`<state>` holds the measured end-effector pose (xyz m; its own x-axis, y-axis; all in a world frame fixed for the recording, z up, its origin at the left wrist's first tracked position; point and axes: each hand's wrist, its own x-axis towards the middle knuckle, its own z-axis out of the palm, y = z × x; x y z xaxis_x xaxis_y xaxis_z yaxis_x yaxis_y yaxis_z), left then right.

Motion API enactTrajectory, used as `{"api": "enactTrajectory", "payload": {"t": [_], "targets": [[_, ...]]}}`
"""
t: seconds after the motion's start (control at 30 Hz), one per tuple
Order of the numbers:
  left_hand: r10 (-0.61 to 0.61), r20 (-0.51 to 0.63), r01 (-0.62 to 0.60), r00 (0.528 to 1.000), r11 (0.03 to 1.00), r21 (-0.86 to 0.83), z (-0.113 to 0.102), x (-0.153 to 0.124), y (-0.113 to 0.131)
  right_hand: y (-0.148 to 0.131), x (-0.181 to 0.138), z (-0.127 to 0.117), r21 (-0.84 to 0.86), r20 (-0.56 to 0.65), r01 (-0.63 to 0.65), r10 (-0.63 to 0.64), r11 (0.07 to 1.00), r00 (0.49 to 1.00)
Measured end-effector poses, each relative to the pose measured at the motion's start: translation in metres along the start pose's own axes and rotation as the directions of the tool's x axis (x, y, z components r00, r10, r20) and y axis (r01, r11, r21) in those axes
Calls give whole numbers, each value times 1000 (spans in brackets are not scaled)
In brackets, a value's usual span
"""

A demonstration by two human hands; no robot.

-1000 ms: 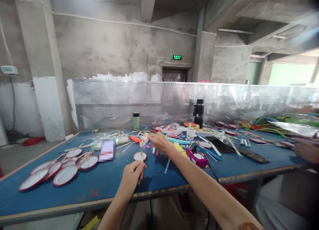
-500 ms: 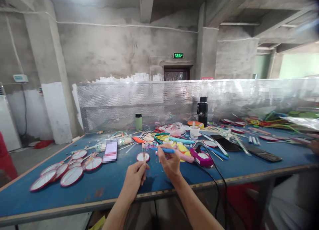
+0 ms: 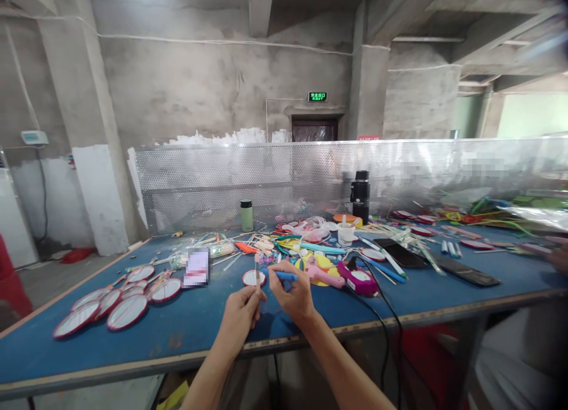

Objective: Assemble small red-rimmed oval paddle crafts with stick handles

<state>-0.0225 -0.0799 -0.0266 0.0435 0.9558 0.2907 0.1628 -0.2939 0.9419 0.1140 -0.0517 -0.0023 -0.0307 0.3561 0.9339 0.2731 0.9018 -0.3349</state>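
My left hand (image 3: 242, 314) is closed in a pinch round the lower end of a flat, pale wooden stick (image 3: 257, 273), which points upward. My right hand (image 3: 293, 293) grips a blue pen (image 3: 283, 274) much as one writes. Its tip points left at the stick, close beside it; whether they touch I cannot tell. Behind the stick a round white disc with a red rim (image 3: 249, 278) lies on the blue table (image 3: 195, 321). More red-rimmed discs (image 3: 127, 312) with sticks overlap at the left.
A phone (image 3: 196, 267) stands left of my hands. Farther back are a green bottle (image 3: 247, 216), a black thermos (image 3: 361, 198) and a white cup (image 3: 345, 233) among mixed craft pieces. A purple device (image 3: 358, 278) with cables lies right. Perforated metal panels (image 3: 213, 182) line the back edge.
My right hand has moved left and slightly down, bringing the blue pen's tip closer to the stick. My left hand holds the stick in nearly the same place.
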Motion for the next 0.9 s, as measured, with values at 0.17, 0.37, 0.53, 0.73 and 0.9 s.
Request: {"api": "enactTrajectory", "payload": {"t": [0.17, 0.37, 0.53, 0.73, 0.9], "targets": [[6, 3, -6, 1000, 1000, 19, -1, -1, 0, -1, 1, -1, -18, 0, 3, -3, 1000, 1000], [-6, -4, 6, 1000, 1000, 29, 0, -2, 2, -1, 2, -1, -26, 23, -2, 2, 1000, 1000], [0, -5, 0, 1000, 999, 32, 0, -1, 1, 1, 2, -1, -32, 22, -8, 8, 999, 1000], [-7, -8, 7, 1000, 1000, 4, 0, -2, 2, 1, 2, 0, -27, 12, -17, 17, 999, 1000], [-16, -5, 16, 1000, 1000, -10, 1, -2, 4, 2, 1, 1, -14, 33, -7, 7, 1000, 999]]}}
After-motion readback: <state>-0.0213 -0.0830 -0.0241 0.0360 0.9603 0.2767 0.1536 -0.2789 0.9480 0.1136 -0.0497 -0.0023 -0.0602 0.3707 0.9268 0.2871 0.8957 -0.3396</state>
